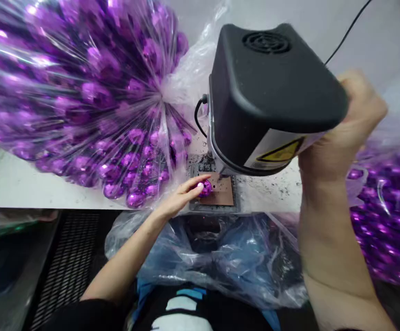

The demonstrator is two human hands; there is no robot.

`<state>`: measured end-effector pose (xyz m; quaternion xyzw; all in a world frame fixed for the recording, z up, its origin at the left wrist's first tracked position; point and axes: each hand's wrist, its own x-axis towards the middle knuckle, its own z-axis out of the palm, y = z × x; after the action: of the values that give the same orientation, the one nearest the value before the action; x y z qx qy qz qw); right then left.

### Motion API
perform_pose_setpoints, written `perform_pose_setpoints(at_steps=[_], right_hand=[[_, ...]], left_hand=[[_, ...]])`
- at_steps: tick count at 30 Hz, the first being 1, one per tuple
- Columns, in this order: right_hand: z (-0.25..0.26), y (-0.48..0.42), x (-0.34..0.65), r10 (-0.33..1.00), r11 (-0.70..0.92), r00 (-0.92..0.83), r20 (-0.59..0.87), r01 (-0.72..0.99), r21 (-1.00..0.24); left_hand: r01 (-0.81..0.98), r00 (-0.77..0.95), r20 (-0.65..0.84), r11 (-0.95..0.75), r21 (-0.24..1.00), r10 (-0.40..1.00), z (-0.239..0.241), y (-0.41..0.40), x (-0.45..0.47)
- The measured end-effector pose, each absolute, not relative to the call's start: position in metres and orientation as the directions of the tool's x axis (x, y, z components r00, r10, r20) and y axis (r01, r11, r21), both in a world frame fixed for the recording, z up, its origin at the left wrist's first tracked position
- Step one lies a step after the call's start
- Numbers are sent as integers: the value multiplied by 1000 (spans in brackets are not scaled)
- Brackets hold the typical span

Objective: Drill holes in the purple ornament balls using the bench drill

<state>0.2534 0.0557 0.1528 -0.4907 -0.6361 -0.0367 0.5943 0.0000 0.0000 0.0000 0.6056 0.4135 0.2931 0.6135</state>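
Note:
My left hand (182, 196) pinches a small shiny purple ball (205, 187) and holds it on the brown plate (224, 193) under the machine head. My right hand (344, 133) is raised at the right, its fingers curled behind the rear edge of the black machine head (272, 92). What those fingers grip is hidden by the housing. A yellow warning label (282, 151) shows on the underside of the head.
A large clear bag full of purple balls (76, 96) lies on the white table (20, 188) at the left. More purple balls in plastic (389, 216) lie at the right. A crumpled clear bag (227, 257) hangs below the table edge over my lap. A black cable (347, 32) runs up right.

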Motion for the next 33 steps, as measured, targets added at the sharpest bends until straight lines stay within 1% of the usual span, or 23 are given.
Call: perform_pose_setpoints(at_steps=[3, 6, 8, 12, 16, 18, 20, 23, 26, 29, 33], right_hand=[[153, 56, 253, 563, 535, 189, 804, 659, -529], [153, 56, 251, 571, 520, 215, 792, 653, -552], [154, 56, 251, 585, 501, 230, 778, 652, -569], [153, 56, 251, 578, 516, 221, 785, 647, -562], [153, 56, 251, 576, 508, 218, 788, 660, -554], [154, 56, 251, 577, 499, 224, 785, 665, -556], [154, 56, 251, 575, 497, 226, 786, 667, -555], [155, 56, 251, 580, 506, 219, 784, 658, -558], [155, 55, 250, 586, 521, 212, 782, 641, -564], [156, 54, 250, 585, 525, 203, 785, 643, -557], [157, 54, 251, 582, 535, 188, 791, 644, -547]], left_hand=[[174, 365, -90, 27, 984, 927, -12, 1, 7], [226, 256, -44, -15, 974, 966, -20, 3, 16], [271, 224, -15, -48, 961, 974, -23, 6, 22], [407, 238, 83, -177, 896, 968, -22, 10, 31], [554, 314, 209, -357, 752, 926, -18, 12, 41], [614, 314, 230, -382, 691, 921, -18, 13, 49], [657, 292, 233, -371, 656, 928, -21, 12, 56], [666, 279, 251, -375, 645, 927, -28, 9, 63], [626, 314, 284, -423, 656, 906, -33, 6, 63], [611, 350, 277, -442, 657, 895, -36, 5, 62], [631, 332, 268, -424, 650, 905, -37, 5, 61]])
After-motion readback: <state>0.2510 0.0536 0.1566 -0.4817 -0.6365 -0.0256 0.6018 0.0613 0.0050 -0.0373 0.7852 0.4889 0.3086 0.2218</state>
